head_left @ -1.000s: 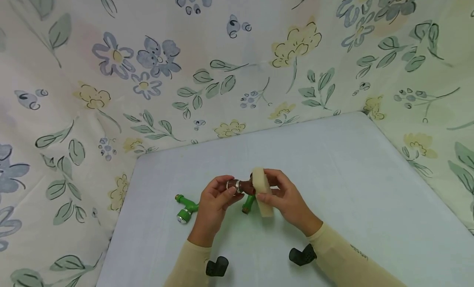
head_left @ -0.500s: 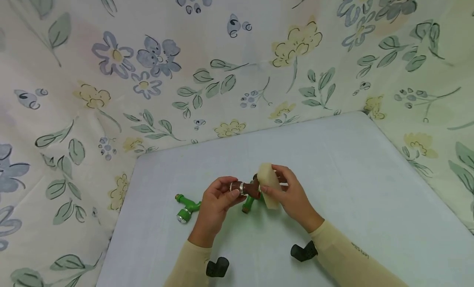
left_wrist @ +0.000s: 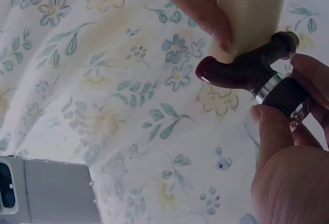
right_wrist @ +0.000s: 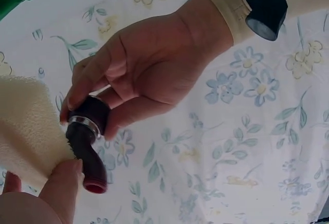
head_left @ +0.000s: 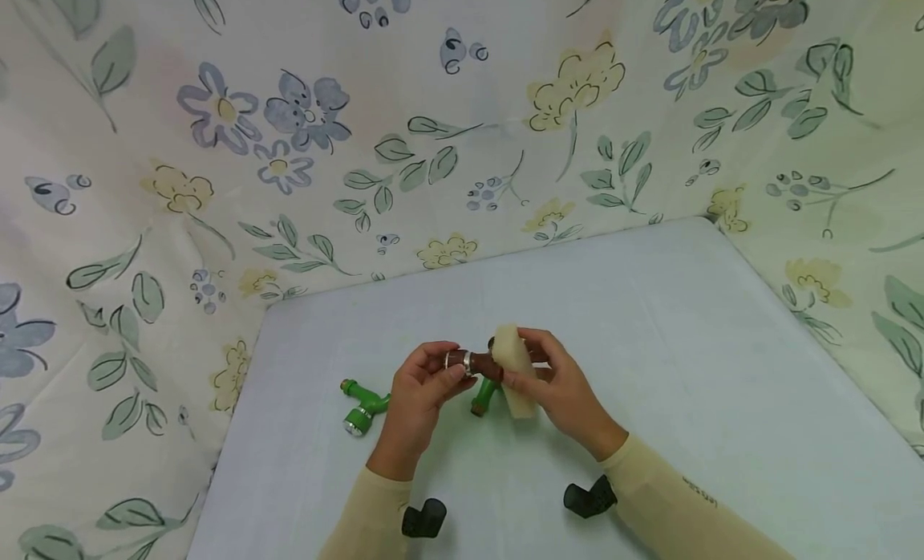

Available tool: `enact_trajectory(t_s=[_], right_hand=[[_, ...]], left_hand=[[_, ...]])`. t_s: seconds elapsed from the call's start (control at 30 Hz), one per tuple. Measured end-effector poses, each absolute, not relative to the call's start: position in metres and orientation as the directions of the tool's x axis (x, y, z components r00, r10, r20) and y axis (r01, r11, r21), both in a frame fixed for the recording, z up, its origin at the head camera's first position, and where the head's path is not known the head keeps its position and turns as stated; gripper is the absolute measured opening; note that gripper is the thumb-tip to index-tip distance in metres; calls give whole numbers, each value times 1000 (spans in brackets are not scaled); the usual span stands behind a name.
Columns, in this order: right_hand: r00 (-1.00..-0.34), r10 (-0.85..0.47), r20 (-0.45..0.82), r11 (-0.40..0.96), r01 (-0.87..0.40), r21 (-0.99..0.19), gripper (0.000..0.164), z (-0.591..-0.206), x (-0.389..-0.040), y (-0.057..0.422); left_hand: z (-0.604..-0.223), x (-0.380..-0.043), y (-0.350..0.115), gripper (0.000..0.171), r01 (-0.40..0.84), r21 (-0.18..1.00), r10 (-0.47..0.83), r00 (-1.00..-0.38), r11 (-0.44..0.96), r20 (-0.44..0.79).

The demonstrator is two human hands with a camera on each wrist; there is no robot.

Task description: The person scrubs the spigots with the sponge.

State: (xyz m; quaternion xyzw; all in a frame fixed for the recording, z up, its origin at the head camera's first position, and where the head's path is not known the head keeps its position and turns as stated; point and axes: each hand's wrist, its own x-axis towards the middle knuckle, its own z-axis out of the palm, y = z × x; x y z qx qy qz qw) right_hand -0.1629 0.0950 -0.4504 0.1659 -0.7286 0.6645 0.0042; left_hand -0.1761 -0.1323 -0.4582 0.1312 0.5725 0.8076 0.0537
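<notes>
My left hand (head_left: 416, 403) grips a brown faucet (left_wrist: 237, 75) by its ribbed, silver-banded knob, thumb on one side and fingers on the other. The faucet's spout points toward my right hand (head_left: 570, 391), which pinches a cream sponge (head_left: 514, 367) between thumb and fingers. The sponge presses against the faucet's body and hides part of it in the head view. In the right wrist view the sponge lies along the faucet's side, with the red-rimmed spout opening showing below. Both hands are raised over the table.
A green faucet (head_left: 366, 406) lies on the white table (head_left: 650, 343) left of my left hand. Another green faucet (head_left: 484, 398) lies behind the sponge, partly hidden. Floral cloth (head_left: 447, 159) hangs along the table's back and sides.
Faucet and sponge shifted slightly right and the sponge tilted half a second ago; both have since moved back left. The grip of each hand stays the same.
</notes>
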Motion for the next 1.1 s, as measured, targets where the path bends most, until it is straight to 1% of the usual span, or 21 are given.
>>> enact_trajectory(t_s=[0.13,0.37,0.5,0.7,0.77,0.87,0.97,1.1], right_hand=[[-929,-281,242,17,-257,-966,55,-450,-163,94],[-913,-327,243,-103,-222,-970,48,-452,-165,94],[-894,-360,267,-165,-220,-961,51,-459,-166,93],[-877,-348,331,-235,-260,-937,56,-463,-167,92],[-875,-341,343,-248,-268,-931,57,-462,-166,92],[-872,-332,358,-255,-282,-925,58,-461,-166,92],[-869,-319,377,-245,-309,-919,59,-459,-165,91],[-871,-302,387,-201,-339,-919,63,-450,-161,88]], left_hand=[[-458,-177,-132,41,59,941,221,-965,-332,139],[-460,-177,-132,42,61,938,211,-968,-340,139],[-462,-178,-133,45,71,934,182,-973,-349,142],[-464,-178,-131,43,59,945,168,-979,-322,118],[-465,-177,-131,43,49,963,170,-981,-266,97],[-467,-177,-130,42,58,992,187,-979,-116,79],[-467,-176,-128,37,74,997,232,-970,30,65],[-458,-169,-122,32,74,994,297,-954,82,46]])
